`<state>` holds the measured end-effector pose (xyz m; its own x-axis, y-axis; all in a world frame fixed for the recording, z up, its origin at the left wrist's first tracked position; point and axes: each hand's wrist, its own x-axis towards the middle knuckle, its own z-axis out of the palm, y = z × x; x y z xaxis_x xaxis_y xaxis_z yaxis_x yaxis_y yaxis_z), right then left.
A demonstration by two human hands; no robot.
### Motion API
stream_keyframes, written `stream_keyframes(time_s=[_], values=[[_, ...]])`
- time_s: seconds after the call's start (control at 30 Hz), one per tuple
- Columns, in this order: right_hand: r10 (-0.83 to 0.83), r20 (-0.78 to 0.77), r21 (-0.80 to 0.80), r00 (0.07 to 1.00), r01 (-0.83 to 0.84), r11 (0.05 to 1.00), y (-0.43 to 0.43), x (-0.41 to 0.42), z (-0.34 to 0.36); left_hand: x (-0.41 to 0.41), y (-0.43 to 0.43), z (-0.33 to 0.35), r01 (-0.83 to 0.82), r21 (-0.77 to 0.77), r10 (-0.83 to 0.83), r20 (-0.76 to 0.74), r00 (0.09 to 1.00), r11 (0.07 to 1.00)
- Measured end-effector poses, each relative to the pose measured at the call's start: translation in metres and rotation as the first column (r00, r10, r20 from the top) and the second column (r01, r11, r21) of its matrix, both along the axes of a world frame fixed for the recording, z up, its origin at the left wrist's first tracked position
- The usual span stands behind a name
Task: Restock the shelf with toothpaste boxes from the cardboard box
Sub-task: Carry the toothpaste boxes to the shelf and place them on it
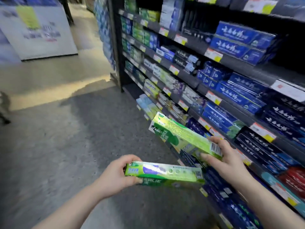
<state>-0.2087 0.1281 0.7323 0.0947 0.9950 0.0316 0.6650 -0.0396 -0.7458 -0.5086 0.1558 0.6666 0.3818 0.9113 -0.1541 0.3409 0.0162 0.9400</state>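
Left hand [115, 176] low, right hand [231, 161] higher and further forward, both hands gripping with curled fingers

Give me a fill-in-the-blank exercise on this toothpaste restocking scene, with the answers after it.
1. The left hand grips long cardboard toothpaste packaging coloured mainly ____.
2. A striped barcode shows on the second toothpaste packaging, gripped by the ____ hand.
3. The stacked cardboard boxes with white script, high on the dark shelf unit, are ____.

Missing words: green; right; blue.
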Motion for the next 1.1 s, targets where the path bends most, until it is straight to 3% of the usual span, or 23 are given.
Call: stream_keyframes(time_s=[0.2,0.47,0.83,1.1], values=[[0.081,0.006,0.012,0.997,-0.081,0.997,0.093,-0.095,0.035,-0.097,0.057,0.04,-0.158,0.02,0.157,0.053,0.986,0.987],[0.195,0.056,0.027,0.979,-0.196,0.98,0.22,-0.163,0.06,-0.164,0.151,0.059,-0.289,0.015,0.287,0.094,0.953,0.957],[0.281,0.067,0.095,0.957,-0.287,0.953,0.469,-0.211,0.076,-0.212,0.378,0.086,-0.329,-0.014,0.329,0.083,0.941,0.944],[0.271,0.063,0.08,0.961,-0.275,0.958,0.618,-0.249,0.09,-0.246,0.515,0.088,-0.421,-0.062,0.425,0.164,0.89,0.905]])
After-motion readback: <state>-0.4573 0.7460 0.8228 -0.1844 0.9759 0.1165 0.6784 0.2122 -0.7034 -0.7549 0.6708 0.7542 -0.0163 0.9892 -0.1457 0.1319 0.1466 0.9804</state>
